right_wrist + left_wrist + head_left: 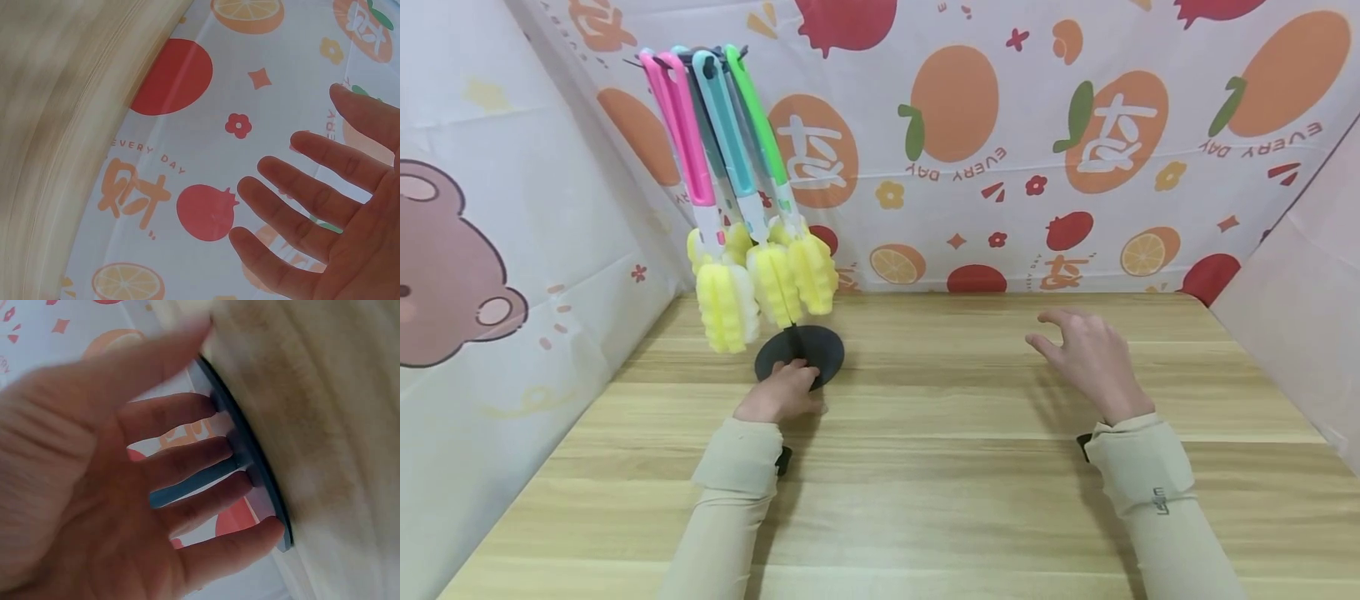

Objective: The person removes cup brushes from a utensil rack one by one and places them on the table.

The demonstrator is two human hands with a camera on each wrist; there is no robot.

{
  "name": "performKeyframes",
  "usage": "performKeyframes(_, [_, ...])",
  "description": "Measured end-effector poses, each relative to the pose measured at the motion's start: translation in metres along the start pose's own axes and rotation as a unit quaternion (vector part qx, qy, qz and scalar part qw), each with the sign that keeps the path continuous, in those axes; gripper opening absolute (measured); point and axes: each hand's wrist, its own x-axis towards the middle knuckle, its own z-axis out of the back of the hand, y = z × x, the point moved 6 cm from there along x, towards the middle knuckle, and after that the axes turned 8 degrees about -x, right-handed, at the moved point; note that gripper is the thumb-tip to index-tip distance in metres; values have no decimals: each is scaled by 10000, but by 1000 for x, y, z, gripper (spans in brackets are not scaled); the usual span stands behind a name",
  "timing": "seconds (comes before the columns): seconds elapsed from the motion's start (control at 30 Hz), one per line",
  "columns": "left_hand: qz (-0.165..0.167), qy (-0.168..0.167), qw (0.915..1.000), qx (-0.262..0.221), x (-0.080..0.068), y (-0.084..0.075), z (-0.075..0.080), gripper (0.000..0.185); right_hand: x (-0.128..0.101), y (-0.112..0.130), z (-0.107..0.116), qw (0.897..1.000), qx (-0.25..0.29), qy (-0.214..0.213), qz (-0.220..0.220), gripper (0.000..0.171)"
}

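Note:
A dark stand with a round base (827,350) is at the table's left side. Several sponge bottle brushes hang from its top: a pink-handled brush (688,137), a blue-handled brush (727,125) and a green-handled brush (756,117) are in front, yellow sponge heads downward. My left hand (782,393) rests its fingertips on the base. In the left wrist view its fingers (187,459) are nearly straight, the thumb apart, with the thin pole (197,484) behind them. My right hand (1093,358) hovers over the table at the right, fingers spread and holding nothing.
The wooden table (940,500) meets a fruit-printed cloth wall (865,225) at the back. A white cloth wall (572,350) with a bear print stands at the left, and a pale wall (1322,333) at the right.

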Motion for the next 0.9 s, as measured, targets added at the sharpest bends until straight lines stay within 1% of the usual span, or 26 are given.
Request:
performKeyframes(0.1, [165, 281, 9994, -115, -1, 2, -2, 72, 0, 1, 0, 10000, -4, 5, 20, 34])
performKeyframes(0.17, [208, 379, 9990, -118, -1, 2, -2, 77, 1, 2, 0, 10000, 8, 22, 38, 34])
performKeyframes(0.33, [161, 363, 9992, -3, -1, 1, -3, 78, 1, 5, -2, 10000, -14, 75, 64, 34])
performKeyframes(0.57, [249, 311, 9992, -38, -1, 1, -5, 79, 5, 10, -5, 9997, -15, 194, 114, 36])
performKeyframes(0.73, [277, 305, 9991, -31, -2, 0, -4, 78, 12, 17, -1, 9997, 26, 147, 192, 36])
performKeyframes(0.9, [321, 310, 9989, -130, -3, -1, -3, 78, 17, 22, 3, 9996, 76, 120, 238, 37])
